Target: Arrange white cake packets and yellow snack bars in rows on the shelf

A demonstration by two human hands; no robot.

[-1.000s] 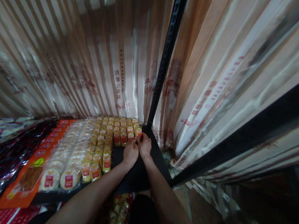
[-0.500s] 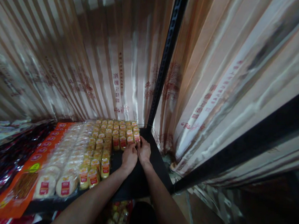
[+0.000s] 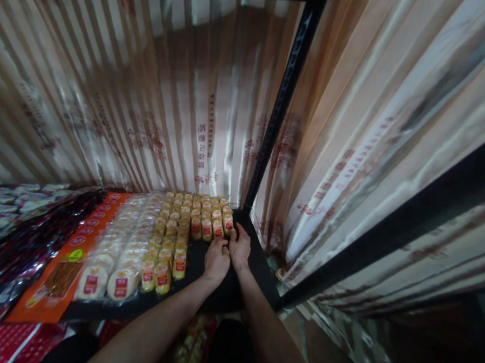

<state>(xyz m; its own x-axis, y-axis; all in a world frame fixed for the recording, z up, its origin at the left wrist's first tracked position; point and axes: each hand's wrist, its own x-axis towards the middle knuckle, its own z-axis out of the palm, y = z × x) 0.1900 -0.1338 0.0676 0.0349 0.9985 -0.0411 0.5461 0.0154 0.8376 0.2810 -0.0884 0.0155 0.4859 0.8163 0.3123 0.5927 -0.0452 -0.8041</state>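
Note:
Rows of small yellow wrapped cakes with red labels stand on a black shelf. My left hand is at the front of the right-hand rows, its fingers loosely bent against the packs. Close beside it, my right hand reaches along the outer side of the end row, fingers stretched forward by the last wrapped cake. Neither palm is wrapped around a pack. The fingertips are partly hidden and dim.
Left of the cakes lie round white wrapped pastries, an orange snack pack and dark shiny packets. A black upright post rises at the back corner. Pleated printed curtains hang behind. Below the shelf sits a bag of wrapped items.
The view has tilted up and turned slightly left, so the shelf goods appear farther right. My hands stay at the front of the right-hand rows with little change of pose.

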